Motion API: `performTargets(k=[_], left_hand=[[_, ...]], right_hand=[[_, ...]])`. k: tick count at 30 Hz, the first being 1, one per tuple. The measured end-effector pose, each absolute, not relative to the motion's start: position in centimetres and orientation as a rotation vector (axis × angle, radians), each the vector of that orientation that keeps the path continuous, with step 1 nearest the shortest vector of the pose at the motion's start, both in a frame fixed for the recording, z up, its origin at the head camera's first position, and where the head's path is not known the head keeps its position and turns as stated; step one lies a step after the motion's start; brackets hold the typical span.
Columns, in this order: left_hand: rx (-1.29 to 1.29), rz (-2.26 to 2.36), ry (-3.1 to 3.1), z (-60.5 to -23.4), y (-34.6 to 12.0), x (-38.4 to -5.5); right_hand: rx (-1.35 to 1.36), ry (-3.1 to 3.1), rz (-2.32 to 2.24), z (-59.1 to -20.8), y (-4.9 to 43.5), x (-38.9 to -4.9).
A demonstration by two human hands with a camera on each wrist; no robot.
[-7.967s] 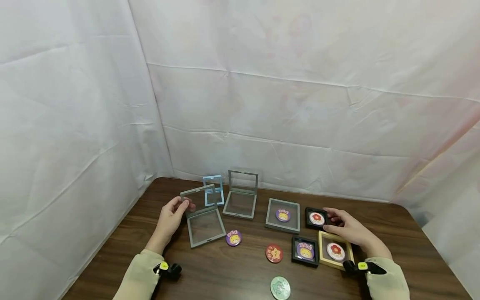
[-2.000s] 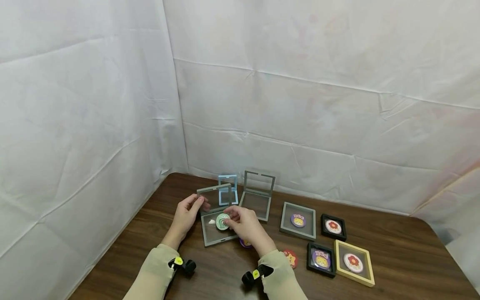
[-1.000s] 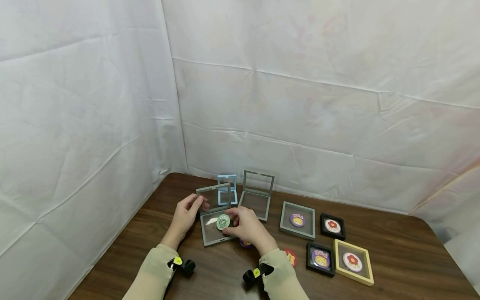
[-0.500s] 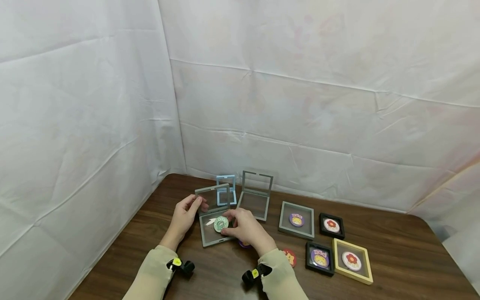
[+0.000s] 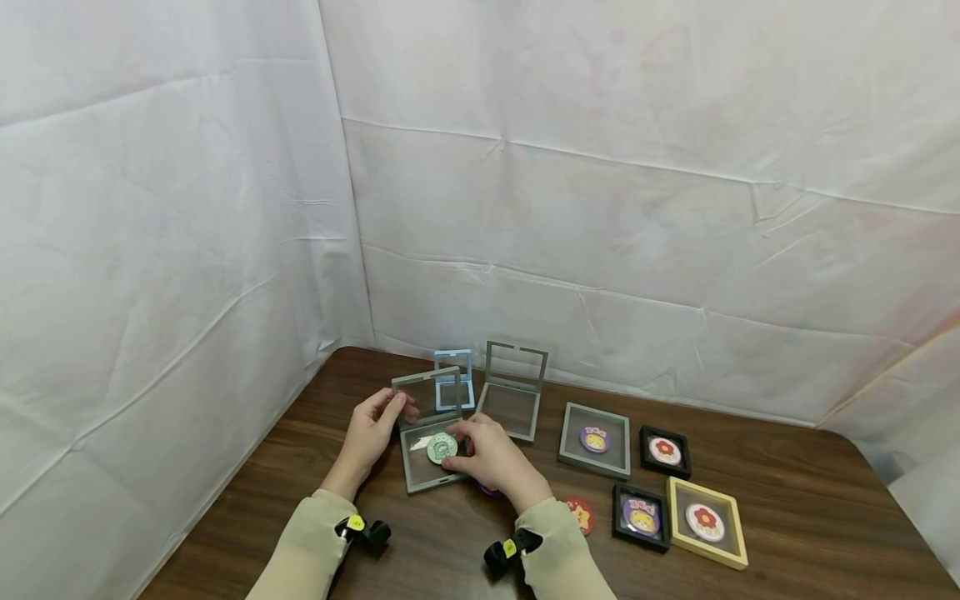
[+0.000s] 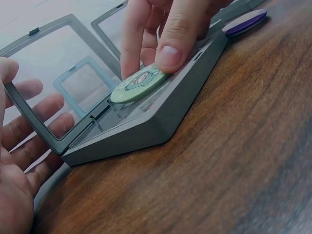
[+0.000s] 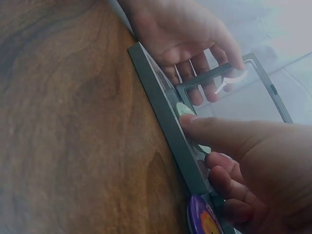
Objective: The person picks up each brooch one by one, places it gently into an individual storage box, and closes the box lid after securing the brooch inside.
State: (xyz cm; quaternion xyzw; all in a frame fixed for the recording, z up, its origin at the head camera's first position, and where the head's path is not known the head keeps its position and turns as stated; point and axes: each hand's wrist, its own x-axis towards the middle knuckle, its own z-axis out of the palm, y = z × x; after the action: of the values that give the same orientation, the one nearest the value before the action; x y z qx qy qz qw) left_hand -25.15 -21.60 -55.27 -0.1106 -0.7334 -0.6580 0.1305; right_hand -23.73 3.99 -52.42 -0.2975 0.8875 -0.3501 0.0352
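Note:
My left hand grips the side of the raised clear lid of a grey display frame, thumb in front and fingers behind. The frame's lower half lies on the table. Over that half, my right hand pinches a round green badge between thumb and fingers. In the left wrist view the badge is tilted close to the clear film, its right edge under the thumb. The right wrist view shows little of it behind the thumb. A purple badge lies beside the frame, partly hidden by my right hand in the head view.
Behind stand a small blue frame and another grey frame, both with lids up. To the right lie a closed grey frame, two black frames and a yellow frame, all holding badges. A red badge lies near my right wrist.
Since the oldest frame, my right hand has moved left from a black frame, and the green badge has come from the table's front to the grey frame. My left hand keeps holding the lid.

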Motion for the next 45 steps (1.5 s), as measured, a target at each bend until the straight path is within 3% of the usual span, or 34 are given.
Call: performTargets(k=[23, 32, 45], left_hand=[[-0.302, -1.912, -2.139, -54.9, -21.6, -24.9], [-0.327, -1.958, -2.007, -55.2, -22.0, -24.8], [-0.593, -1.988, -2.012, -55.0, -22.9, -24.3]], right_hand=[[-0.950, 2.771, -0.994, -52.5, 3.7, -23.5], [-0.903, 2.705, -1.183, -51.6, 4.8, -23.8], [-0.868, 2.785, -1.425, -49.5, 5.6, -23.8]])
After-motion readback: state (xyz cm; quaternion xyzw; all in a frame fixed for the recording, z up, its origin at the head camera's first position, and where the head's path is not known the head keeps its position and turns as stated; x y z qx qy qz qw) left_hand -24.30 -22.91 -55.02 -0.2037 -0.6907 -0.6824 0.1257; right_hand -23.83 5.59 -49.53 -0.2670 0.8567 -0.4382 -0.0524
